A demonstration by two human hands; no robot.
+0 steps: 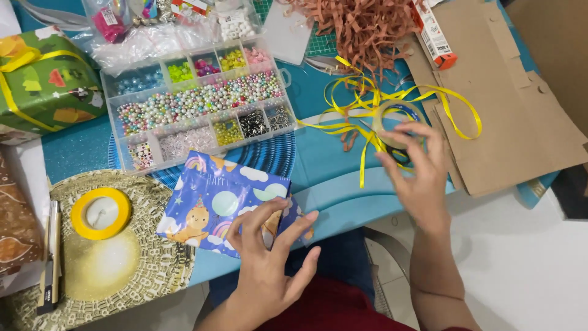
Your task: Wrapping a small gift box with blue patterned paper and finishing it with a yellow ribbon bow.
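Note:
My left hand [269, 254] presses its spread fingers on a small parcel wrapped in blue paper with clouds, rainbows and a cartoon animal [217, 199], near the table's front edge. My right hand [416, 175] is raised to the right, its fingers curled around a roll of clear tape [392, 116]. Loose yellow ribbon [373, 101] lies tangled just behind that hand.
A clear bead organiser [196, 104] sits behind the parcel. A yellow ribbon spool [101, 213] rests on a gold mat [147, 270]. A green wrapped gift [43, 79] is far left. Brown shredded paper [361, 27] and flat cardboard [514, 116] lie at right.

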